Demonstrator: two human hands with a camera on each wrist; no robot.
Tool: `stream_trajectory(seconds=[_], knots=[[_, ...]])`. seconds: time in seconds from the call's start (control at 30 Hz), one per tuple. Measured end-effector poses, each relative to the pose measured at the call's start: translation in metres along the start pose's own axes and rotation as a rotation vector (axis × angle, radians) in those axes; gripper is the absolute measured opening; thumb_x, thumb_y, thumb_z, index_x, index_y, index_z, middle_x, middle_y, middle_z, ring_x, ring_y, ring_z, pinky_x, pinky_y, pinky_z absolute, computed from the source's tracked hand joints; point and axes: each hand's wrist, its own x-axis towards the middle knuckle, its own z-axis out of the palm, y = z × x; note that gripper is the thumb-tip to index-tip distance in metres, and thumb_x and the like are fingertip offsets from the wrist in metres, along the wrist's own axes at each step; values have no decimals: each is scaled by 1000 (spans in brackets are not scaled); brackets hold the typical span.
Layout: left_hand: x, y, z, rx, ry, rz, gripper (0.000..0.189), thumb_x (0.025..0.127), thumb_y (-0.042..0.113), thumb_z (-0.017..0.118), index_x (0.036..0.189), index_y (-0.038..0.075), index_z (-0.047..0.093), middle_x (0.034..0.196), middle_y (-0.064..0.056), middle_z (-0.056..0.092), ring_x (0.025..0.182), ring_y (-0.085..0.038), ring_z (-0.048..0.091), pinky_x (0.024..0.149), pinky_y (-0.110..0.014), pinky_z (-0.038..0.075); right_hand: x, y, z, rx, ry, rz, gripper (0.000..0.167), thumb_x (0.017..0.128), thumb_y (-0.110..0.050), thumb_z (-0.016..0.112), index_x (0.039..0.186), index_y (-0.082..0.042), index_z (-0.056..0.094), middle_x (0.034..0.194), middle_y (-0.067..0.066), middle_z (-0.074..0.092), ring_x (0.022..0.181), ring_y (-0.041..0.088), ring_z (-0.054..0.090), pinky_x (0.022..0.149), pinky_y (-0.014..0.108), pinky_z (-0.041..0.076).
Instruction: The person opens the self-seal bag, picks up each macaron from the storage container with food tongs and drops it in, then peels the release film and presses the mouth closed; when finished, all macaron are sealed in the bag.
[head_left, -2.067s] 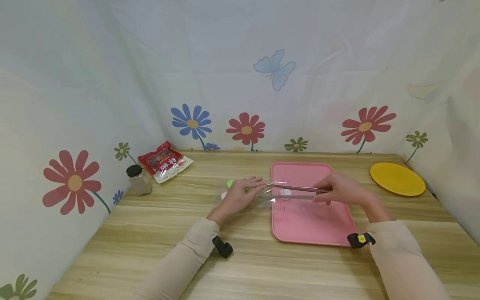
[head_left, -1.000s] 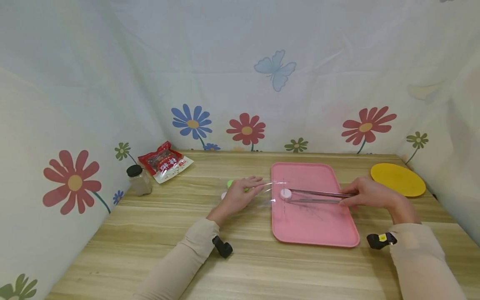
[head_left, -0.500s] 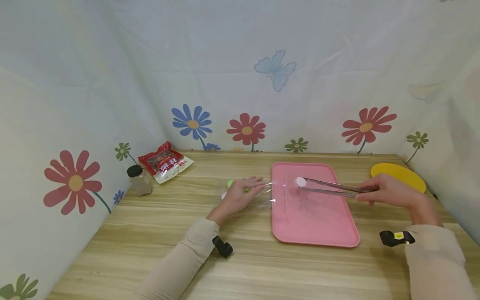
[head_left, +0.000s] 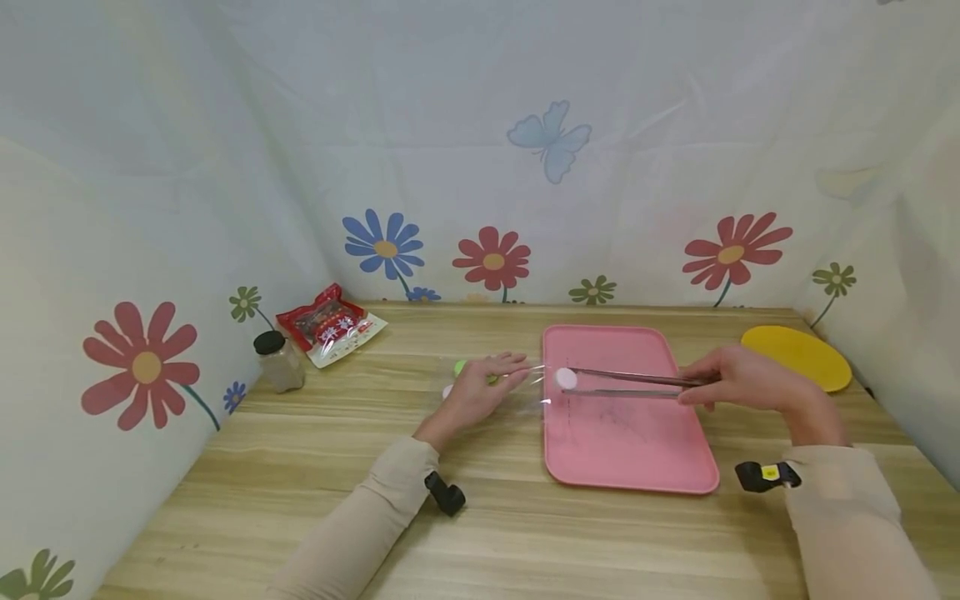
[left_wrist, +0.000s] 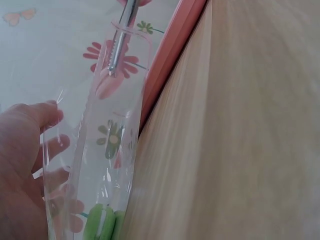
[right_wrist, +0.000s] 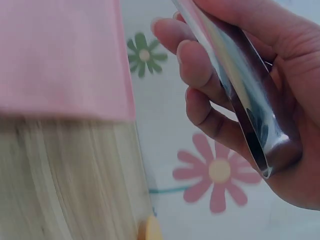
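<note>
My right hand [head_left: 738,382] grips metal tongs [head_left: 633,380], which reach left across the pink tray [head_left: 633,450]. At their tips is a pale pink macaron [head_left: 566,379]. In the left wrist view the tips and this macaron [left_wrist: 109,84] overlap the mouth of a clear plastic bag [left_wrist: 97,145]. My left hand [head_left: 480,390] holds that bag by its edge, fingers spread along it. Lower in the bag lies a green macaron [left_wrist: 100,222] with white filling; in the head view the left hand partly covers the bag's contents.
A yellow plate [head_left: 798,358] stands right of the tray, close to the right hand. At the back left are a red snack packet [head_left: 326,325] and a black-lidded jar [head_left: 277,360]. Flowered cloth walls border the wooden table [head_left: 480,533] at the back and sides.
The tongs drew back from the bag, took the pink macaron from the tray and lifted it rightward. Now they carry it back left to the bag's mouth. The left hand has stayed put.
</note>
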Motion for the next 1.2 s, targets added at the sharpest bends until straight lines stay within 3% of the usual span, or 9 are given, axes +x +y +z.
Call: stream_trajectory(seconds=[0.3, 0.6, 0.77, 1.07, 1.2], knots=[[-2, -2, -3, -24, -35, -31, 40, 99, 39, 63, 126, 10, 71, 137, 1, 61, 140, -26, 44, 116, -40, 32, 35, -26, 25, 10, -88, -133, 22, 89, -25, 78, 104, -10, 76, 70, 1, 66, 60, 18, 61, 56, 24, 50], [1, -3, -9, -30, -86, -45, 37, 99, 36, 63, 123, 9, 72, 140, -5, 59, 141, -29, 42, 118, -45, 27, 72, -52, 45, -85, -137, -228, 5, 89, -18, 78, 92, -14, 76, 65, 0, 65, 55, 6, 55, 53, 20, 45], [3, -3, -11, -44, -102, -35, 34, 100, 34, 64, 123, 10, 73, 140, -5, 59, 141, -25, 42, 120, -48, 21, 85, -61, 55, -94, -157, -231, 5, 88, -15, 78, 92, -12, 77, 66, 1, 66, 56, 4, 54, 53, 21, 46], [3, -5, -11, -8, -70, -22, 37, 100, 38, 63, 123, 11, 73, 138, 0, 61, 139, -17, 43, 119, -43, 26, 95, -65, 65, -92, -163, -166, 12, 87, -19, 80, 98, -13, 79, 73, -6, 69, 61, 8, 57, 57, 22, 49], [3, -4, -11, -18, -60, -24, 35, 99, 37, 64, 122, 12, 74, 136, 0, 62, 139, -16, 44, 119, -41, 27, 96, -64, 65, -75, -173, -167, 13, 88, -21, 79, 98, -13, 79, 73, -1, 71, 61, 6, 57, 57, 22, 49]])
